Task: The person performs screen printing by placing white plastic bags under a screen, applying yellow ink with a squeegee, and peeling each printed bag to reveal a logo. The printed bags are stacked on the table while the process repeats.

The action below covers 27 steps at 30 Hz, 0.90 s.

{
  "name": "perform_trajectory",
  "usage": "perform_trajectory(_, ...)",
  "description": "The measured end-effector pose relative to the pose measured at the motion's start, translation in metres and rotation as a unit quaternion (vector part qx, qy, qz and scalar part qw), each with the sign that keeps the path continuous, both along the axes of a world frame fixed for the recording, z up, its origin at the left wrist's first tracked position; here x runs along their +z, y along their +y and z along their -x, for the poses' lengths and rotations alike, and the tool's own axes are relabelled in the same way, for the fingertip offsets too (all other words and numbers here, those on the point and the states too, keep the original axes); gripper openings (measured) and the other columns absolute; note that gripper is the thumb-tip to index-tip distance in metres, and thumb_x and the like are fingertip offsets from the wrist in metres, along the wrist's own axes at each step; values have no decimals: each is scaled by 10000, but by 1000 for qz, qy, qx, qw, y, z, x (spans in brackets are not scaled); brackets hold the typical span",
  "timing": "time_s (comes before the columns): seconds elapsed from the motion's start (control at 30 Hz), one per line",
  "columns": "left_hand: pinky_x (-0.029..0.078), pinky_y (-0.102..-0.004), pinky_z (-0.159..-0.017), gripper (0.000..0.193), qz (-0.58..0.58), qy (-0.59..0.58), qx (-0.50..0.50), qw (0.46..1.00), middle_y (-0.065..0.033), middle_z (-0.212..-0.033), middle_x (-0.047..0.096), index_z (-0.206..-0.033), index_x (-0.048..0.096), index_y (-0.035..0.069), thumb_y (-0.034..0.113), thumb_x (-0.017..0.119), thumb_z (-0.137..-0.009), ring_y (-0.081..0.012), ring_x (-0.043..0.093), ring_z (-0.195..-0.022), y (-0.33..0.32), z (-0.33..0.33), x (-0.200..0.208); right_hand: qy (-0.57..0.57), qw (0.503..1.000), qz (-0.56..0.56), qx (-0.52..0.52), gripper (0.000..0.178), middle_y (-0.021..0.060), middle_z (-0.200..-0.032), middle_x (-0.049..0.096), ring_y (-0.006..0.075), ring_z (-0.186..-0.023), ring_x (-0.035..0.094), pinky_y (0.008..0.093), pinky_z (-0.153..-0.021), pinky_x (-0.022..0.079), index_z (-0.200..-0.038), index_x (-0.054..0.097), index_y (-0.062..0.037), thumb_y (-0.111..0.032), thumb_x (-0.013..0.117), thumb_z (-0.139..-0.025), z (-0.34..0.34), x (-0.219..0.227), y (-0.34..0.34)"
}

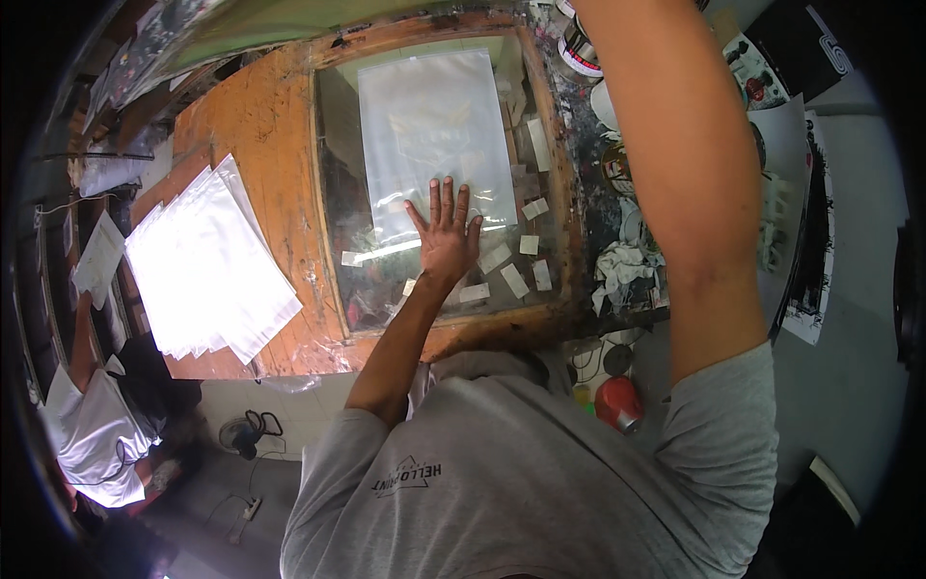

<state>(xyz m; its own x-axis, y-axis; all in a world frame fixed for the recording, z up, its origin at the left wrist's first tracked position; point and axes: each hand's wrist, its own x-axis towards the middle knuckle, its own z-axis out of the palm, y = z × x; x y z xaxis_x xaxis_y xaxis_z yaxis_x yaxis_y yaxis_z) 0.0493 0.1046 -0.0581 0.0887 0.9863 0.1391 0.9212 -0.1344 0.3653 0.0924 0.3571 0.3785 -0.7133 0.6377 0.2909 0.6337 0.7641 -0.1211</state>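
My left hand (448,234) lies flat with its fingers spread on the lower part of a frosted, translucent plastic bag (434,92). A faint pale print shows in the middle of this bag. Under it is a glass pane (371,304) set in a wooden frame, with several small pale tape pieces (514,281) around the bag's lower and right sides. My right forearm (675,125) reaches up past the right side of the pane and leaves the picture at the top, so my right hand is out of sight.
A fanned stack of white plastic bags (212,265) rests on the wooden tabletop (275,125) at the left. Paint cans (579,48) and crumpled rags (627,265) crowd the right. Another person (96,425) is at the far left, holding a pale sheet. A red rounded object (618,403) stands below the table.
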Motion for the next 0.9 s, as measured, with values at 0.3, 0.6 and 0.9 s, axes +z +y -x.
perform_trajectory(0.3, 93, -629, -1251, 504, -35, -309, 65, 948, -201, -1581, 460, -1474, 528, 25, 164, 641, -1003, -366, 357, -1525, -20, 24, 86, 147, 988, 49, 15, 395, 163, -907, 635, 313, -942, 617, 504, -922, 404, -1158, 679, -54, -355, 701, -903, -5, -88, -83)
perform_trajectory(0.6, 469, -554, -1071, 434, 160, -865, 346, 326, -113, -1248, 537, -1271, 526, 85, 330, 722, -972, -333, 552, -1228, -97, 54, 108, 112, 980, 148, -66, 507, 179, -1091, 619, 370, -1090, 561, 506, -941, 381, -1350, 561, -45, -45, 661, -853, -41, -280, -126)
perform_trajectory(0.9, 499, -565, -1046, 364, 206, -804, 445, 336, -132, -1176, 481, -1235, 498, 71, 285, 675, -999, -321, 519, -1164, -90, 47, 74, 22, 998, 7, -58, 425, 107, -1166, 713, 331, -1113, 621, 517, -971, 432, -1285, 653, -142, -10, 645, -881, 32, -380, 67)
